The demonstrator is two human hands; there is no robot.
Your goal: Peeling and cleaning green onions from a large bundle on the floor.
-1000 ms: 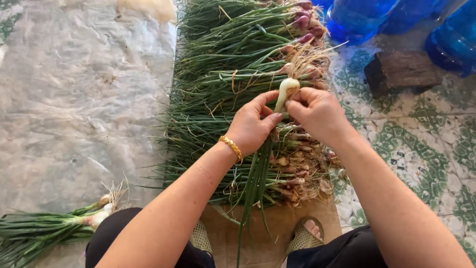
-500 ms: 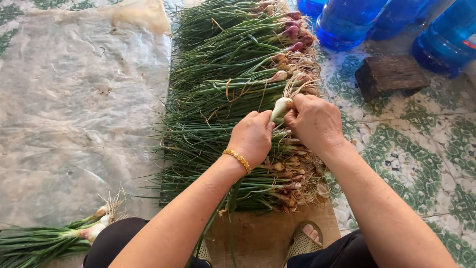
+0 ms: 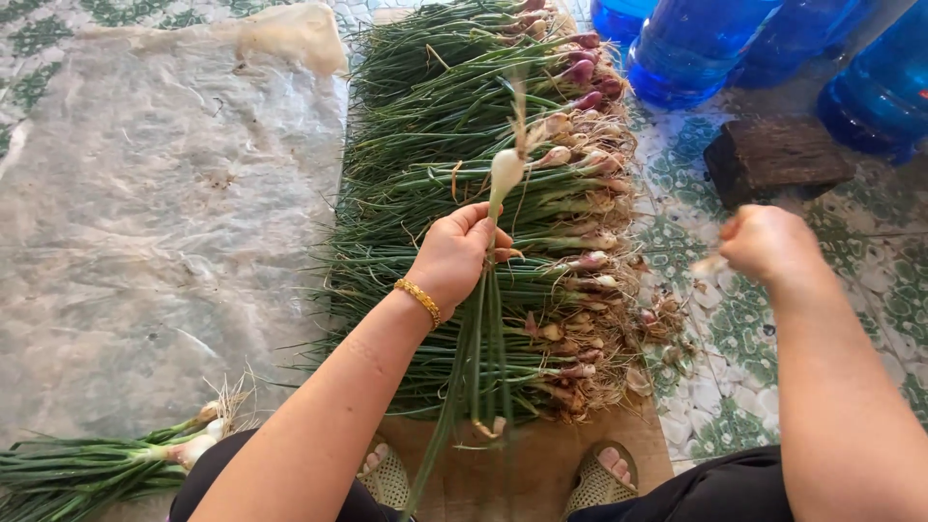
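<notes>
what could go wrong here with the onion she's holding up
The left hand grips one spring onion only by its thin green stalk, so the stalk may bend or snap. The right hand is flicking a peeled scrap out over the tiled floor, where bits could scatter toward the blue water bottles.

Hidden, cut off or blurred parts of the view

The right hand [image 3: 768,244] is smeared by motion, and the pale scrap [image 3: 709,264] at its fingertips is too blurred to tell what it is. The roots above the white bulb [image 3: 506,170] in the left hand [image 3: 454,256] are blurred too, and that hand's closed fingers hide the stalk where it passes through the grip. The blue bottles [image 3: 706,43] are cut off by the top edge, the small bunch of onions [image 3: 106,464] by the left and bottom edges. The lower stalks of the big pile [image 3: 464,116] lie hidden under the upper ones.
</notes>
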